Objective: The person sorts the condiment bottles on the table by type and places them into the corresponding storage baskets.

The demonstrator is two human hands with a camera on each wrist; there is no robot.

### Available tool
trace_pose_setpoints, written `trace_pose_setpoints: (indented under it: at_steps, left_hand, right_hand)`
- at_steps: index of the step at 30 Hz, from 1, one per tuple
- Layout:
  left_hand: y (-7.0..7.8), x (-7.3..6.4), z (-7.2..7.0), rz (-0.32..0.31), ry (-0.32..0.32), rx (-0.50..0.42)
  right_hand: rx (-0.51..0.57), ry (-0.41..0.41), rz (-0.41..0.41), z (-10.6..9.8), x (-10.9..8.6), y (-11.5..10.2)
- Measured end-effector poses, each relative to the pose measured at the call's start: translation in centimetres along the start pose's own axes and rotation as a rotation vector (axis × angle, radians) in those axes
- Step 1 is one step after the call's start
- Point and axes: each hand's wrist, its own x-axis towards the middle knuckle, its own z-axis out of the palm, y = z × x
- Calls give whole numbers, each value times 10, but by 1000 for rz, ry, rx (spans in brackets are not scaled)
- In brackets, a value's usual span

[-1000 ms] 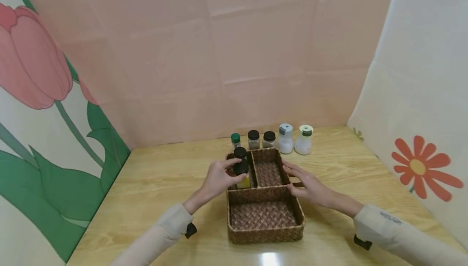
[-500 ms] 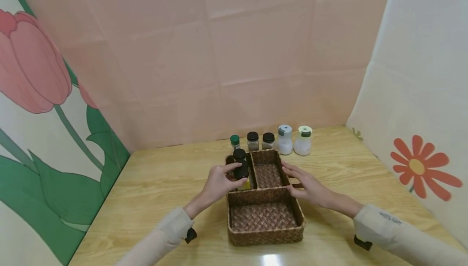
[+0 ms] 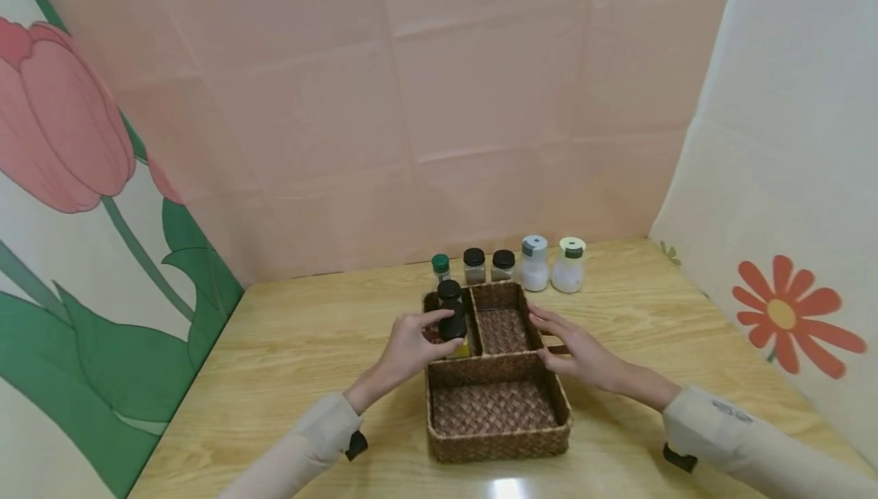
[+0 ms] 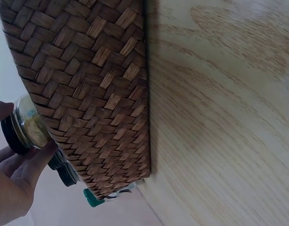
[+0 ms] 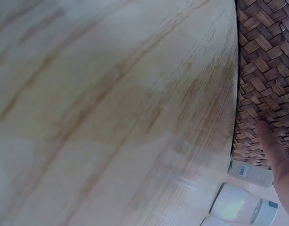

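The left hand (image 3: 407, 348) is the near one, pinching a small see-through jar with a round black lid (image 4: 33, 125) and something yellow low down. The jar is just past the left hand's fingertips, to their right, in the far left part of the brown woven basket (image 3: 497, 443) on the light wood desk (image 3: 329, 324). Another black-lidded jar (image 3: 449, 291) sits right behind it, on the far side. The right hand (image 3: 583, 354) is across the basket, away from the pinched jar, with its fingers nearly straight against the right wall. The pinched jar points lid up, so its long line runs about up and down — I can't tell if its bottom touches the basket floor.
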Motion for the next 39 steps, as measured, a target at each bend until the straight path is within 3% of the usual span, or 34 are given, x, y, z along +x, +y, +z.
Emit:
trace_pose_setpoints:
  at_steps: [29,39]
  left_hand:
    - [-8,-7,9,-32,-20,33]
    - [-11,-6,7,29,-26,33]
  right_hand:
    - [-10,10,-1,3,-1,0]
    - [-1,-8,16,0,1,-1]
